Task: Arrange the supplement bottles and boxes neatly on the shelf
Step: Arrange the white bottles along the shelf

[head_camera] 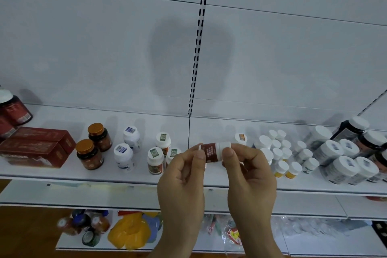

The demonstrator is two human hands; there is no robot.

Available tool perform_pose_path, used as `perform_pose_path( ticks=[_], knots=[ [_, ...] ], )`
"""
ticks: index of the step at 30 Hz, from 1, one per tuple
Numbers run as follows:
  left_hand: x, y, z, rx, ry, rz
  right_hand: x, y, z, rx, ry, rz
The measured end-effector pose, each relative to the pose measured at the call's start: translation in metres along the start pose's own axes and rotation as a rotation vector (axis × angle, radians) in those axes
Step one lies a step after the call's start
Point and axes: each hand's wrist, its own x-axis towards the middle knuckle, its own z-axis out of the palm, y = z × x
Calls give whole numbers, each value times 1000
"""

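A small white bottle with a brown label (212,151) lies sideways in the air in front of the white shelf (104,175). My left hand (181,178) pinches its base end and my right hand (250,176) pinches its white cap. On the shelf stand two red boxes (35,146) at the left, then two amber bottles with gold caps (92,148), two white bottles with blue stickers (126,148) and three brown-labelled bottles with green stickers (161,153). To the right crowd several small white-capped bottles (280,153) and larger dark ones (345,157).
A dark red bottle (12,109) stands at the far left behind the boxes. A slotted upright (198,48) splits the white back panel. The lower shelf (69,245) holds jars (83,226), yellow packets (129,232) and clear-wrapped packs (303,230).
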Motion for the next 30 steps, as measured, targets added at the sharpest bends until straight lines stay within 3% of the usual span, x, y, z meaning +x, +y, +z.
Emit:
perform_pose_path(
  ticks=[15,22,30],
  knots=[
    [4,1,0,110,-66,10,2,-2,1,57,-28,3],
    [8,5,5,-128,-231,-283,0,0,1,-41,-53,-123],
    [16,0,3,-234,-346,-445,-3,3,-1,-257,-76,-221]
  ],
)
